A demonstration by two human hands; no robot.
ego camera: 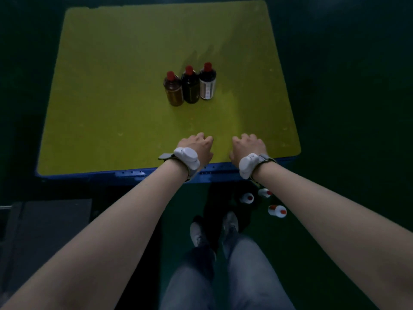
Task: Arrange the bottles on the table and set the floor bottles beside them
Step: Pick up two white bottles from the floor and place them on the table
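Three red-capped bottles stand upright in a tight row near the middle of the yellow table [111,108]: a brown bottle [173,90] on the left, a dark bottle [190,87] in the centre, and a white-labelled bottle [207,82] on the right. Three white bottles with red caps stand on the green floor below the table's near edge, one [247,198] beside another [264,192] and the third [277,210] further right. My left hand [196,145] and my right hand [248,145] rest at the near table edge, fingers curled, holding nothing.
The table has a blue frame [134,174] along its near edge. My shoes [213,229] and legs are on the dark green floor just left of the floor bottles. A dark grey mat or platform [44,220] lies at the lower left.
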